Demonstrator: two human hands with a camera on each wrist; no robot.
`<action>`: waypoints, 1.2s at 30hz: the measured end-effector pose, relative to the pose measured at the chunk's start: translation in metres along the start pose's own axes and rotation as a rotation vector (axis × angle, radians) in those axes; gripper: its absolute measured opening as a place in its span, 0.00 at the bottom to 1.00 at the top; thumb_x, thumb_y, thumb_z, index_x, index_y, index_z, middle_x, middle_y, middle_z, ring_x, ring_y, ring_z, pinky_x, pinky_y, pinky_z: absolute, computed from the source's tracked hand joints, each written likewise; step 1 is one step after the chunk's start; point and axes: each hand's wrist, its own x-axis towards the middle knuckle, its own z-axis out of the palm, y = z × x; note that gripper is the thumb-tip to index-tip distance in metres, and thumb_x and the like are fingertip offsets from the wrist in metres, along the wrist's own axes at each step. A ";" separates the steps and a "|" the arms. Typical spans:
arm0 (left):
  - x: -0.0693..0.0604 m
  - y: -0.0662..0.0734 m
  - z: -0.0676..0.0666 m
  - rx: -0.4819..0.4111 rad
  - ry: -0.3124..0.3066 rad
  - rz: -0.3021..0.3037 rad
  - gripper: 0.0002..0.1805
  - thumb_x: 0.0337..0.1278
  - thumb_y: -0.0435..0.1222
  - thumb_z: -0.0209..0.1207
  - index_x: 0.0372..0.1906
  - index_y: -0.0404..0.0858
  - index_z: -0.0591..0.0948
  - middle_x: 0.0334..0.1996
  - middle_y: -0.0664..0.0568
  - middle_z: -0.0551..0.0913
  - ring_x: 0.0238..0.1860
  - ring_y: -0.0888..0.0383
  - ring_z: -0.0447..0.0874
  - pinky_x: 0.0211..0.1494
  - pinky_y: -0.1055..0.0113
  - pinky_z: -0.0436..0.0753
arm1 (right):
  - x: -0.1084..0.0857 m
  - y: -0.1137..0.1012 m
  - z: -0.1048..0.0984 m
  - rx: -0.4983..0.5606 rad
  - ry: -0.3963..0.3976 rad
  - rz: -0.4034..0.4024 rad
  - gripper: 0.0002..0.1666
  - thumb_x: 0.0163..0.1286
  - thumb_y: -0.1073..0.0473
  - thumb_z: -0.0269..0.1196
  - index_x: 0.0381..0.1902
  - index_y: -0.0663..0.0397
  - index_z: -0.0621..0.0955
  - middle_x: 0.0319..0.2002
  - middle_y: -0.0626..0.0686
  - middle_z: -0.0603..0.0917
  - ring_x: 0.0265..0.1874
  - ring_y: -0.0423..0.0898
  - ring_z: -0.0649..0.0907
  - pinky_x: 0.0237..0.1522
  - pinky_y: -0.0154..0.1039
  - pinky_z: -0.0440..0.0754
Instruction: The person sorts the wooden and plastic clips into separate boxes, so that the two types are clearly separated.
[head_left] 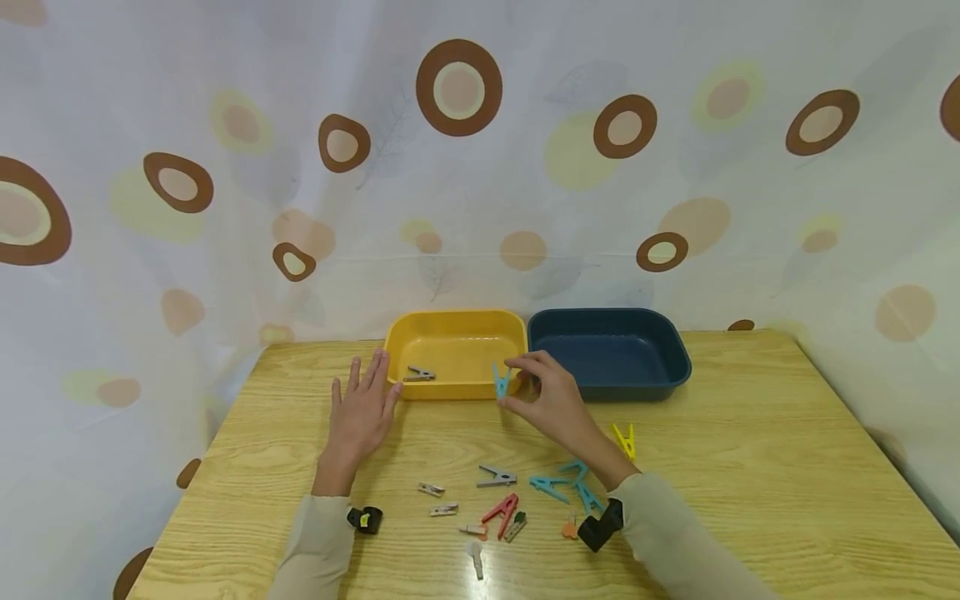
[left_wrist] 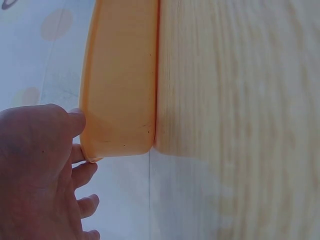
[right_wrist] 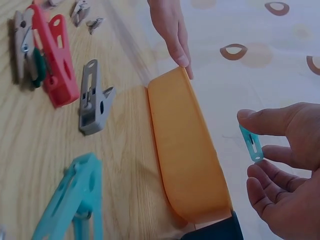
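light-blue plastic clothespin (head_left: 501, 383) — clamped in the right hand (head_left: 553, 400) by the yellow rectangular plastic tray (head_left: 450, 391), near-right corner; left hand (head_left: 363, 417), fingers apart, touches its left edge — seemingly for steadiness.

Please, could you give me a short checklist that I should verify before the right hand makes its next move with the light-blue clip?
1. Right hand pinches the light-blue clip: ok, between thumb and finger.
2. Left hand touches the yellow tray: ok, at its left end.
3. Clip is directly above the yellow tray's floor: cannot tell; it overlaps the front wall in the head view.
4. Yellow tray has room: ok, one gray clip seen inside.
5. Table clear of loose clips: not ok, a red clip and a yellow clip, among others, lie there.
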 end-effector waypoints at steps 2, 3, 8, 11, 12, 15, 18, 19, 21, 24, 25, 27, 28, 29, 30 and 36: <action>0.000 0.000 -0.001 -0.001 -0.004 -0.002 0.35 0.83 0.50 0.42 0.83 0.37 0.53 0.82 0.46 0.52 0.82 0.39 0.39 0.75 0.29 0.43 | 0.005 -0.001 0.004 0.002 -0.002 -0.008 0.32 0.58 0.63 0.79 0.60 0.63 0.83 0.53 0.58 0.80 0.35 0.51 0.79 0.35 0.39 0.78; 0.000 0.000 0.000 0.000 -0.007 -0.004 0.35 0.84 0.50 0.42 0.83 0.37 0.52 0.82 0.46 0.51 0.82 0.39 0.39 0.75 0.29 0.43 | 0.007 -0.001 0.005 0.005 -0.002 -0.012 0.32 0.58 0.64 0.79 0.60 0.63 0.83 0.53 0.58 0.80 0.36 0.51 0.80 0.35 0.38 0.79; 0.001 0.000 0.001 0.006 -0.014 -0.009 0.35 0.84 0.50 0.42 0.83 0.38 0.52 0.82 0.47 0.51 0.82 0.40 0.39 0.75 0.29 0.43 | 0.017 -0.002 0.014 0.020 -0.006 0.005 0.32 0.58 0.64 0.79 0.60 0.62 0.83 0.55 0.59 0.81 0.44 0.56 0.83 0.36 0.42 0.83; 0.001 -0.001 0.001 0.010 -0.013 -0.009 0.35 0.84 0.50 0.42 0.83 0.38 0.52 0.82 0.46 0.52 0.82 0.39 0.39 0.75 0.29 0.43 | 0.021 0.000 0.019 0.032 -0.018 0.030 0.32 0.58 0.64 0.79 0.61 0.62 0.83 0.57 0.59 0.80 0.47 0.55 0.83 0.41 0.47 0.85; 0.001 -0.001 0.001 0.011 -0.013 -0.009 0.35 0.84 0.50 0.42 0.83 0.38 0.52 0.82 0.46 0.52 0.82 0.39 0.39 0.75 0.29 0.43 | 0.023 0.000 0.021 0.038 -0.023 0.035 0.33 0.58 0.64 0.78 0.62 0.62 0.82 0.57 0.59 0.80 0.48 0.56 0.83 0.42 0.49 0.85; 0.001 -0.001 0.001 0.012 -0.017 -0.010 0.35 0.84 0.50 0.41 0.83 0.38 0.52 0.82 0.46 0.52 0.82 0.39 0.39 0.75 0.29 0.43 | 0.027 0.002 0.026 0.041 -0.038 0.043 0.32 0.59 0.64 0.78 0.62 0.62 0.82 0.57 0.60 0.80 0.49 0.56 0.82 0.44 0.50 0.85; 0.001 -0.002 0.001 0.014 -0.019 -0.010 0.35 0.84 0.50 0.41 0.83 0.38 0.52 0.82 0.46 0.52 0.82 0.39 0.39 0.75 0.29 0.44 | 0.031 0.001 0.030 0.042 -0.052 0.047 0.33 0.60 0.63 0.78 0.62 0.62 0.82 0.58 0.59 0.80 0.50 0.55 0.82 0.44 0.50 0.85; 0.001 -0.002 0.001 0.015 -0.019 -0.009 0.35 0.84 0.50 0.41 0.83 0.38 0.52 0.82 0.46 0.52 0.82 0.39 0.40 0.75 0.29 0.44 | 0.032 0.001 0.031 0.041 -0.054 0.045 0.32 0.60 0.63 0.78 0.62 0.62 0.82 0.58 0.59 0.80 0.49 0.55 0.82 0.44 0.49 0.84; 0.001 -0.002 0.001 0.017 -0.017 -0.008 0.35 0.84 0.50 0.41 0.83 0.38 0.52 0.82 0.46 0.52 0.82 0.39 0.40 0.75 0.29 0.44 | 0.035 0.000 0.032 0.042 -0.059 0.048 0.33 0.60 0.62 0.78 0.62 0.62 0.82 0.58 0.58 0.80 0.50 0.54 0.82 0.45 0.49 0.84; 0.001 -0.002 0.001 0.017 -0.013 -0.006 0.35 0.84 0.50 0.42 0.83 0.37 0.52 0.82 0.46 0.52 0.81 0.39 0.40 0.75 0.29 0.44 | 0.040 0.000 0.035 0.033 -0.066 0.052 0.32 0.60 0.61 0.78 0.62 0.61 0.82 0.58 0.57 0.80 0.50 0.53 0.82 0.46 0.49 0.84; 0.000 -0.002 0.000 0.015 -0.011 -0.006 0.35 0.84 0.50 0.42 0.83 0.37 0.52 0.82 0.46 0.52 0.81 0.39 0.40 0.75 0.29 0.44 | 0.042 -0.001 0.036 0.034 -0.070 0.054 0.32 0.60 0.61 0.78 0.62 0.61 0.82 0.58 0.57 0.80 0.50 0.53 0.82 0.46 0.49 0.84; 0.000 -0.002 0.000 0.010 -0.007 -0.005 0.35 0.84 0.50 0.42 0.83 0.37 0.52 0.82 0.46 0.52 0.81 0.39 0.40 0.75 0.29 0.44 | 0.045 -0.001 0.038 0.033 -0.081 0.064 0.32 0.61 0.60 0.77 0.63 0.61 0.82 0.58 0.57 0.80 0.51 0.54 0.82 0.47 0.49 0.84; 0.000 -0.002 0.000 0.007 -0.006 -0.005 0.35 0.83 0.50 0.42 0.83 0.37 0.52 0.82 0.46 0.52 0.81 0.39 0.40 0.75 0.29 0.44 | 0.046 -0.001 0.039 0.033 -0.086 0.066 0.32 0.61 0.60 0.77 0.63 0.61 0.82 0.58 0.57 0.80 0.51 0.54 0.82 0.47 0.49 0.84; 0.000 -0.002 0.000 0.004 -0.005 -0.005 0.35 0.83 0.50 0.42 0.83 0.37 0.53 0.82 0.46 0.52 0.81 0.39 0.40 0.75 0.29 0.44 | 0.048 0.000 0.040 0.033 -0.089 0.070 0.32 0.61 0.60 0.77 0.63 0.61 0.82 0.59 0.57 0.80 0.51 0.54 0.82 0.47 0.49 0.84; 0.000 -0.002 0.000 0.001 -0.003 -0.005 0.35 0.84 0.50 0.42 0.83 0.37 0.53 0.82 0.46 0.52 0.81 0.39 0.40 0.75 0.29 0.44 | 0.049 0.000 0.041 0.038 -0.093 0.074 0.32 0.62 0.60 0.77 0.63 0.61 0.82 0.59 0.58 0.80 0.51 0.54 0.82 0.48 0.49 0.84; 0.000 0.000 0.001 -0.002 0.003 0.000 0.35 0.84 0.49 0.42 0.83 0.37 0.53 0.82 0.46 0.52 0.81 0.39 0.40 0.75 0.29 0.44 | 0.057 0.001 0.047 0.040 -0.099 0.103 0.32 0.62 0.60 0.77 0.63 0.59 0.82 0.58 0.58 0.79 0.51 0.54 0.81 0.47 0.49 0.84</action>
